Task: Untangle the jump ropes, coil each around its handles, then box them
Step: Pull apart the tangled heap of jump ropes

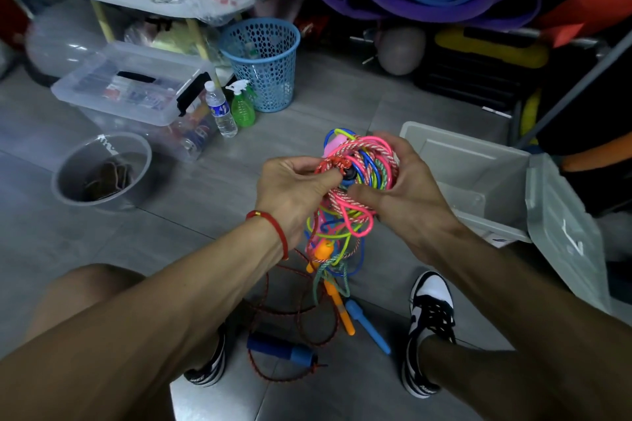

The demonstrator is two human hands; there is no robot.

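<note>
Clearly you are at the first step, the untangling: both hands hold the knot (355, 174) of ropes up in the middle of the scene, above the floor (191, 215) between your shoes. Your left hand (290, 188) is closed in a pinch, thumb and fingers gripping a red and white braided strand by a small black piece at the knot's left side. Your right hand (407, 188) cups the right side, fingers curled round the pink and braided loops, the thumb pressed on the lower coils. Pink, blue, yellow-green and braided ropes are all wound through each other, and none is free. Below the knot, loose ends hang down to an orange handle (338, 304) and a light blue handle (367, 325) lying on the floor, with a dark blue handle (280, 350) nearer you on a red cord (270, 297) that lies in slack loops. The box (478, 181) stands open to the right, just beside your right hand; its lid (564, 232) leans at its right. No rope is coiled or boxed yet. Next, I judge, you need one strand followed from its handle into the knot and pulled through gently, since a hard tug would likely tighten the loops.
</note>
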